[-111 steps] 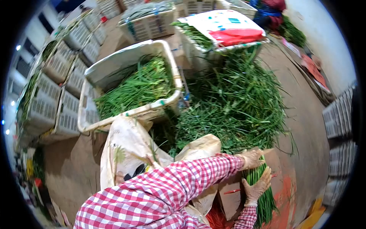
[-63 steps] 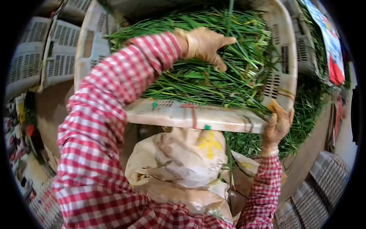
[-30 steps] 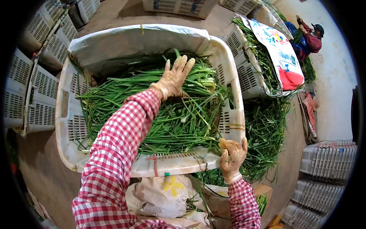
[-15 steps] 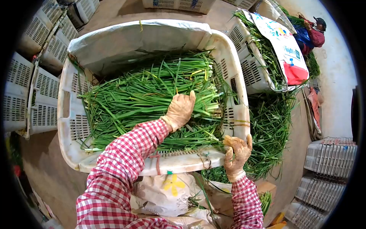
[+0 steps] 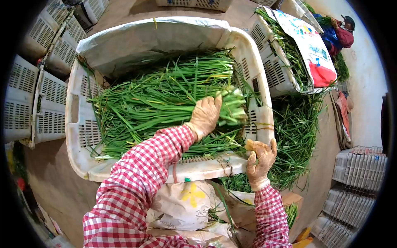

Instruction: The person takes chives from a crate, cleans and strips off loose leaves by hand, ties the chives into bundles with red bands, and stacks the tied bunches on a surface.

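My left hand (image 5: 204, 115), in a thin translucent glove, is closed round a bunch of green chives (image 5: 233, 108) near their pale cut ends. The bunch lies across more chives (image 5: 165, 93) in a large white plastic basket (image 5: 71, 136), leaves to the left and stem ends to the right. Beside the basket's near right corner is my right hand (image 5: 261, 162), also gloved. Its fingers are apart and partly bent, and I see nothing in them. Whether its fingertips touch the rim I cannot tell.
Loose greens (image 5: 295, 136) are heaped right of the basket. Behind them stands a crate (image 5: 275, 72) of greens, partly covered by a printed sack (image 5: 308, 47). A co-worker (image 5: 341, 35) is at the far right. Crates (image 5: 49, 103) line the left; stacked crates (image 5: 359, 169) stand at right.
My left hand has moved right and slightly up with the bunch, whose stem ends are now nearer the basket's right wall. My right hand keeps nearly the same place and shape.
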`<state>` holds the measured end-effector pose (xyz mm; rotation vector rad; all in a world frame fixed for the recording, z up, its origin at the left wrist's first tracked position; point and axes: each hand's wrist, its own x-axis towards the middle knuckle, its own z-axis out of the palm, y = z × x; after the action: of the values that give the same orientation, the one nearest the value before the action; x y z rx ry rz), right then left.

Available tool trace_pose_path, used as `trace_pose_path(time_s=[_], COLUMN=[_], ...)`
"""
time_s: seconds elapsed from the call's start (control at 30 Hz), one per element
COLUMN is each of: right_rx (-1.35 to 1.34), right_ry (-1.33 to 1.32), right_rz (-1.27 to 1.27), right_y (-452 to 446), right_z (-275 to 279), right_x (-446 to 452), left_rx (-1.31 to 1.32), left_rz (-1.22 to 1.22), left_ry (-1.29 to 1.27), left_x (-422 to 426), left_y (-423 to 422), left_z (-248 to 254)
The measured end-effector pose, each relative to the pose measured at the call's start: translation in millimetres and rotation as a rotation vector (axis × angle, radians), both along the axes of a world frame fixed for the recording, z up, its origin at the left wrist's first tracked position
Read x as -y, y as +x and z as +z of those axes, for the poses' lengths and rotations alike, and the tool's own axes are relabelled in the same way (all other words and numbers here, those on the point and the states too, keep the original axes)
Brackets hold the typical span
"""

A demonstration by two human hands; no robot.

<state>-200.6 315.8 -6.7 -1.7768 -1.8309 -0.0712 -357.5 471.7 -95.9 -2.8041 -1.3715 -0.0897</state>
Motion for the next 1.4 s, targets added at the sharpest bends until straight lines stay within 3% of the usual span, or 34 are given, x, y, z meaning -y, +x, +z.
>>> trace_pose_path(time_s=[0.07, 0.1, 0.27, 0.4, 0.47, 0.53, 0.7, 0.8, 0.93, 1.0, 1.07, 1.23, 1.4], right_rx=[-0.004, -0.002, 0.030, 0.046, 0.011, 0.022, 0.030, 0.033, 0.033, 0.046, 0.022, -0.030, -0.026], right_ry=[-0.027, -0.025, -0.082, -0.066, -0.073, -0.049, -0.051, -0.061, -0.026, -0.035, -0.023, 0.034, 0.116], right_rz=[0.009, 0.009, 0.020, 0.020, 0.017, 0.012, 0.021, 0.014, 0.037, 0.044, 0.057, 0.022, -0.020], right_y=[1.6, 2.1, 2.9, 2.9, 5.3, 4.4, 2.7, 2.5, 7.3, 9.0, 11.4, 8.9, 10.9], right_z=[-1.7, -2.6, -0.8, -1.0, -4.3, -4.0, -1.9, -0.7, -6.3, -5.1, -6.8, -5.4, -10.1], right_x=[0.1, 0.5, 0.6, 0.5, 1.8, 1.2, 0.7, 0.4, 2.5, 2.3, 2.9, 0.0, -0.1], left_rx=[0.194, 0.252, 0.350, 0.409, 0.244, 0.131, 0.032, 0.172, -0.031, -0.079, 0.128, -0.015, 0.095], left_rz=[-0.095, -0.128, -0.053, -0.048, 0.029, 0.076, 0.021, -0.095, -0.012, -0.047, -0.096, 0.011, 0.032], left_ry=[0.247, 0.254, -0.287, -0.290, -0.340, -0.587, -0.261, -0.201, -0.521, -0.452, -0.162, -0.275, -0.304], left_x=[16.4, 16.2, -8.9, -27.1, -28.1, -39.5, -12.3, 10.1, -13.6, -20.2, -15.7, 7.9, 6.6], left_y=[-3.4, -3.4, -8.1, -9.8, -6.6, -3.0, 4.0, -4.0, 4.9, 6.0, 0.9, 17.1, 2.3], left_z=[-20.7, -19.3, 2.7, 4.6, 13.1, 26.3, 17.3, 9.5, 30.1, 35.6, -1.2, 0.3, 27.6])
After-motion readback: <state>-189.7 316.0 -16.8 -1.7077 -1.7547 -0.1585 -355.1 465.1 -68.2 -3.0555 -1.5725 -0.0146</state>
